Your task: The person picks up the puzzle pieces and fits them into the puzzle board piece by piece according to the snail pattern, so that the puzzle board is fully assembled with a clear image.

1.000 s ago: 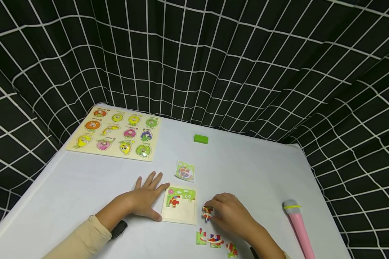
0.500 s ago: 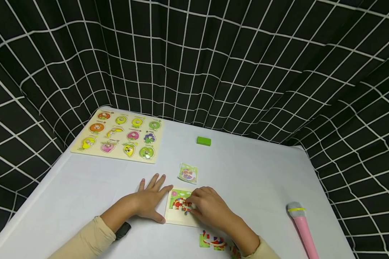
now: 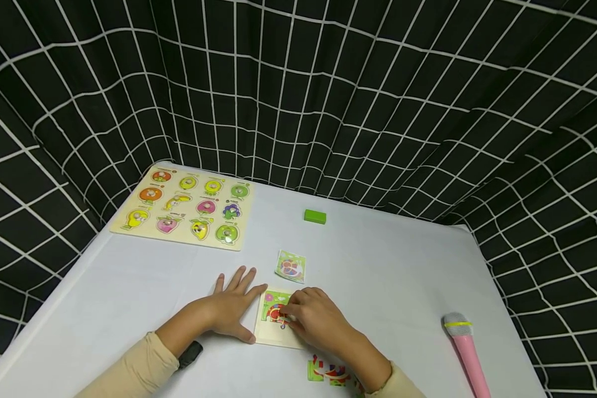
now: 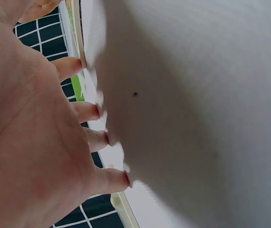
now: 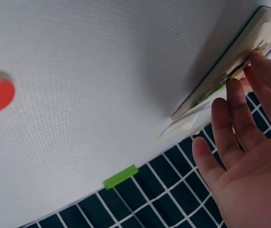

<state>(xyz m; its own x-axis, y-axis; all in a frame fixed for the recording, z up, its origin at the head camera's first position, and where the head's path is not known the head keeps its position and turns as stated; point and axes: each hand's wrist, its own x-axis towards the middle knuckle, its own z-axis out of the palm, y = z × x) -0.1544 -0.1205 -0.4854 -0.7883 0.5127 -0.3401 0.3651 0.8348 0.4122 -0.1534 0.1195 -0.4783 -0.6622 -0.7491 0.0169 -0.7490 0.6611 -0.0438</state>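
A small square jigsaw board (image 3: 275, 338) lies near the front middle of the table, its upper part filled with pieces in green and red. My left hand (image 3: 227, 312) lies spread beside it, thumb and index fingertip at its left edge; the left wrist view shows that hand's straight fingers (image 4: 114, 180) meeting the tabletop. Over the board's right side, my right hand (image 3: 320, 321) pinches a red puzzle piece (image 3: 282, 322) between thumb and fingers, against the pieces lying there. The hand hides part of this piece and the board's right side. Several loose puzzle pieces (image 3: 315, 371) lie below the right wrist.
Behind the board lies a small picture card (image 3: 291, 267). A fruit peg puzzle (image 3: 179, 207) occupies the back left, and a green block (image 3: 315, 216) stands at the back middle. To the right is a pink toy microphone (image 3: 470, 359). Black gridded curtain (image 3: 298, 99) encloses the table.
My right hand has carried the red piece from beside the board leftward onto it, then slightly further against the placed pieces. The left hand keeps its hold at the board's edge.
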